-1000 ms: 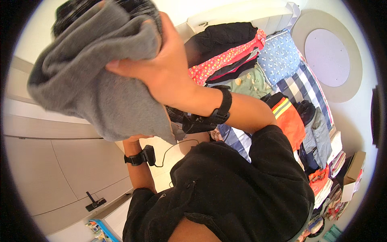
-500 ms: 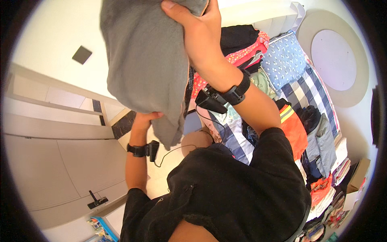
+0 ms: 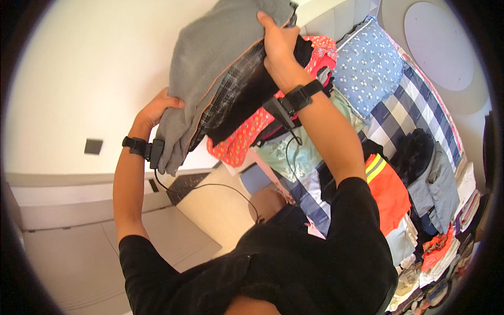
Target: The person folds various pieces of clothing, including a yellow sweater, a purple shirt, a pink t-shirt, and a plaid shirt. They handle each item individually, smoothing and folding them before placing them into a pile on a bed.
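Observation:
Up in front of me I hold a grey garment (image 3: 210,50) with thin orange-brown edging and a dark plaid inner side. My left hand (image 3: 157,107) grips its lower left part, with the thumb lying over the cloth. At the upper right edge my right hand (image 3: 281,44) pinches the fabric, thumb on the grey side. Most fingers of both hands are hidden behind or under the cloth. Behind the garment, red patterned clothing (image 3: 236,144) lies on the bed, partly covered from view.
The bed on the right bears a blue floral pillow (image 3: 367,68), checked bedding (image 3: 399,110), an orange garment with a yellow stripe (image 3: 388,197) and grey clothing (image 3: 438,181). A wall with a dark square plate (image 3: 93,146) stands at left. Cords hang from my wrist straps.
The grey garment has swung rightward and turned, so its plaid inner side shows. My left hand has risen and moved left; my right hand has shifted slightly right and down. Both keep their hold.

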